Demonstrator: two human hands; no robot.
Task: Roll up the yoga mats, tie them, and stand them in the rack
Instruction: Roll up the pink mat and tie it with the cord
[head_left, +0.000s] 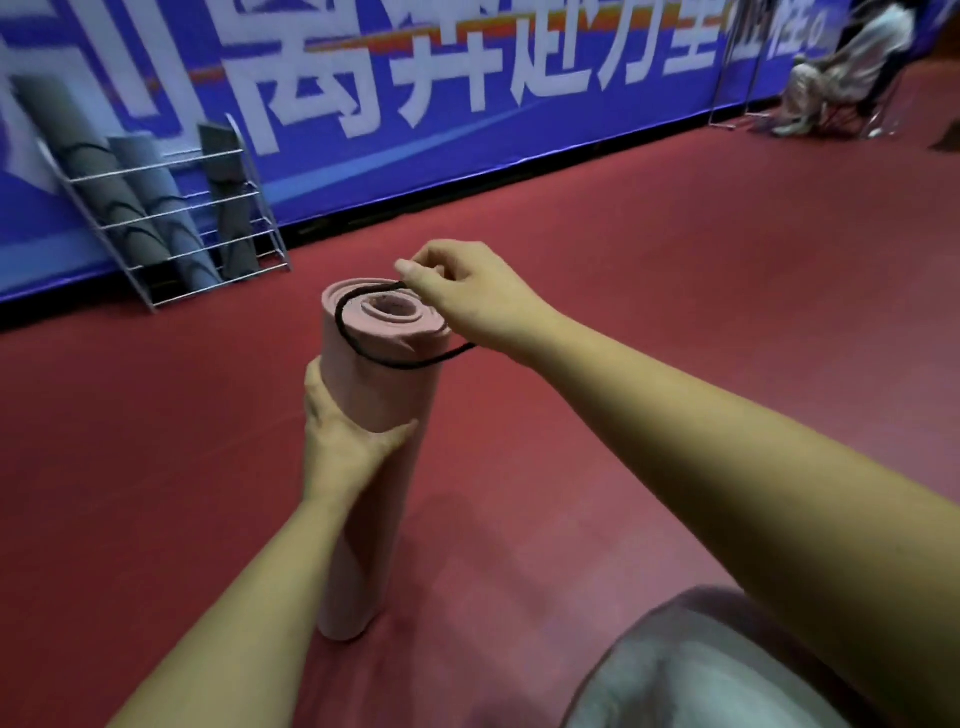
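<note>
A rolled pink yoga mat (376, 395) stands upright on the red floor in the middle of the view. My left hand (343, 436) grips its upper half from the left, thumb across the front. My right hand (467, 296) pinches a black elastic loop (358, 345) at the mat's top end. The loop lies over the top rim and hangs down the near side. A metal wire rack (176, 228) at the far left holds several rolled grey mats (156, 208), each with black ties around it.
A blue banner wall (467, 104) with white characters runs along the back behind the rack. A seated person (852, 67) on a folding chair is at the far right. My knee in grey cloth (717, 670) is at the bottom right. Red floor (675, 260) spreads all around.
</note>
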